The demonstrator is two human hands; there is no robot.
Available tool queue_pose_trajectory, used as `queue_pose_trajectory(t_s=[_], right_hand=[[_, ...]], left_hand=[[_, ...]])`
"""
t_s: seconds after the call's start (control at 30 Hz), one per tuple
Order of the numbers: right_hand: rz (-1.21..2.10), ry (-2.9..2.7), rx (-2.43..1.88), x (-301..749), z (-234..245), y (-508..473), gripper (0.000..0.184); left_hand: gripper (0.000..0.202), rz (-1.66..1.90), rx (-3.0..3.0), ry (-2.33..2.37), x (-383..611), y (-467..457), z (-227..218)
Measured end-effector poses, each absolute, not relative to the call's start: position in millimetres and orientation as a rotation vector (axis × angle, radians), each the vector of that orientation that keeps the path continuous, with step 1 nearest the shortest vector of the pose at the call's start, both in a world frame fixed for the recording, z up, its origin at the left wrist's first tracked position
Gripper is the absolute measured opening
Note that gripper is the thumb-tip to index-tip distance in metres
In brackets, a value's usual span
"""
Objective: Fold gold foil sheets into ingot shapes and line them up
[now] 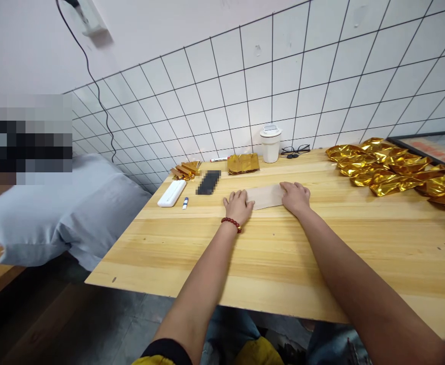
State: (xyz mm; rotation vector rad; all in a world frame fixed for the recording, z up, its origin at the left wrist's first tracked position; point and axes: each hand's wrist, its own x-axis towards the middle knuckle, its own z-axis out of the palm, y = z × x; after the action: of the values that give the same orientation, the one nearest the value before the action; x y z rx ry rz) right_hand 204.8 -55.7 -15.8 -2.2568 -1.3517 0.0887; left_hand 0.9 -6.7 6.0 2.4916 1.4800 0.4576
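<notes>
A plain beige paper strip point(265, 196) lies flat on the wooden table, its long side running from left to right. At its left end rests my left hand point(238, 207), fingers spread and lying on the strip and tabletop, a dark red bead bracelet on the wrist. My right hand point(296, 197) lies over the strip's right end, fingers stretched out and pressed down, not wrapped round it. Both palms face the table. The strip's two ends are partly hidden under the fingers.
Behind stand a folded gold foil stack point(243, 164), a lidded white cup point(270, 144) and glasses point(296, 150). Left lie gold strips point(186, 171), a white case point(172, 193), a small tube point(185, 203) and a blurred dark object point(208, 182). Twisted gold foil point(384, 167) covers the right back.
</notes>
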Motion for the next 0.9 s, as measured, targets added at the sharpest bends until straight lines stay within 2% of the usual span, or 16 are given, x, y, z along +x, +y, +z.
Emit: queue_pose_trajectory(t_s=[0.27, 0.5, 0.77, 0.9], right_hand=[[0.110, -1.367, -2.242, 203, -14, -58, 0.056], [0.086, -1.302, -2.228, 204, -16, -55, 0.059], [0.137, -1.285, -2.152, 206, -15, -56, 0.057], [0.146, -1.268, -2.137, 206, -14, -56, 0.057]], left_hand=[[0.050, 0.539, 2.486, 1.320, 0, -3, 4], [0.077, 0.721, 2.401, 1.211, 0, 0, 0], [0.093, 0.913, 2.227, 1.132, 0, 1, -4], [0.096, 1.042, 1.945, 1.084, 3, 8, -9]])
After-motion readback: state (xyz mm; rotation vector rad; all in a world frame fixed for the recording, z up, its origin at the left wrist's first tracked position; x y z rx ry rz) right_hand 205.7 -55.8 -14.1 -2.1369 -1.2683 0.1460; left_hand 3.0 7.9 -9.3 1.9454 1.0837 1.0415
